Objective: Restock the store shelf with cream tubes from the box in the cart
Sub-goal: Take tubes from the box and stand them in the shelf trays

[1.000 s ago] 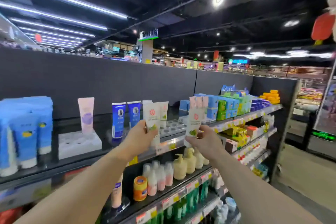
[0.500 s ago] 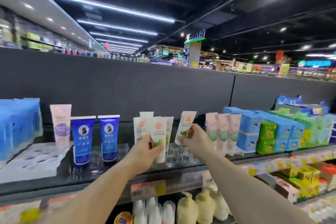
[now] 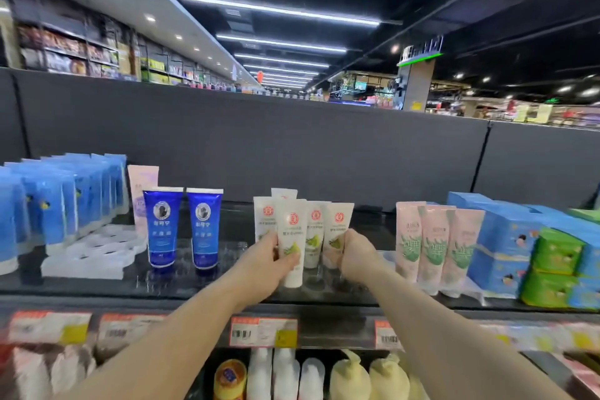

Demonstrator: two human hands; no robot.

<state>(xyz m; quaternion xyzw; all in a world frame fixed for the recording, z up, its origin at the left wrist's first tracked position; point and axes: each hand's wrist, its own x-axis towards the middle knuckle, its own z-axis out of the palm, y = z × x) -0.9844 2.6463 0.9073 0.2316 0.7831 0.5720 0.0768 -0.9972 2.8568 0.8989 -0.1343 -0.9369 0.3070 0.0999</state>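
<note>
Hands: left hand (image 3: pixel 266 261) grips front white cream tube (image 3: pixel 293 242); right hand (image 3: pixel 355 255) pinches rightmost white tube (image 3: pixel 337 229), now lowered upright beside the cluster on the black top shelf (image 3: pixel 194 282). Tubes white, red emblem, green leaf print. Blue tubes (image 3: pixel 183 226) stand left of cluster.

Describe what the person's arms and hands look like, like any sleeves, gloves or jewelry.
Both forearms are bare as far as the picture shows, with no sleeve edge in view. The left hand and the right hand wear no gloves. No watch, bracelet or ring shows on either wrist or on the fingers that can be seen. No markings or bandages are visible; some fingers are hidden from the camera.
</note>
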